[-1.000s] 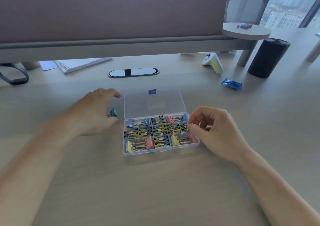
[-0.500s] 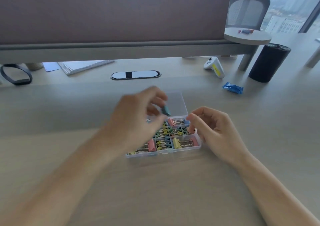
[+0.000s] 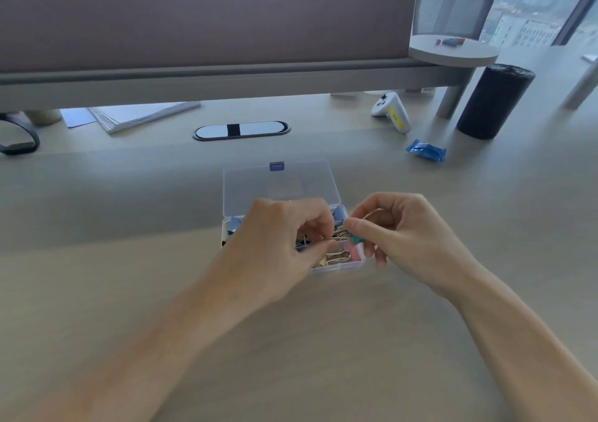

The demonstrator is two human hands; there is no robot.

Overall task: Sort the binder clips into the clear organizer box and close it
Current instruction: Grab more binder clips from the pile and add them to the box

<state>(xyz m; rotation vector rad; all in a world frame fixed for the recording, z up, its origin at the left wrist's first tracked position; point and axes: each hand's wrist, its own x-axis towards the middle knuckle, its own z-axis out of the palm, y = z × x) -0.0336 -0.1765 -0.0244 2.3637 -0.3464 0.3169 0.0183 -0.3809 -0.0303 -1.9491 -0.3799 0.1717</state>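
We see one teal binder clip (image 3: pixel 357 239) held just above the right part of the clear organizer box (image 3: pixel 336 270). The right hand (image 3: pixel 411 237) pinches the coloured body of this clip between the thumb and the bent fingers. The left hand (image 3: pixel 284 237) is curled too, and its fingertips grip the metal wire handles of the same clip, so both hands hold it together.

The organizer box stands on the worktop (image 3: pixel 291 340) right under the hands, and the left hand covers most of its compartments. Where we can look in, other binder clips (image 3: pixel 339 256) lie inside, among them a pink one, a yellow one and a blue one. The clear lid (image 3: pixel 281 188) is open and lies back flat behind the box, with a small blue latch on its far edge.

Further away on the worktop, to the right, there is a blue wrapper (image 3: pixel 426 151), a white controller (image 3: pixel 391 110) with a yellow label and a black cylinder (image 3: pixel 495 101). Behind the box we see an oval cable port (image 3: pixel 241 130), and to the left of it a stack of paper (image 3: pixel 142 115).
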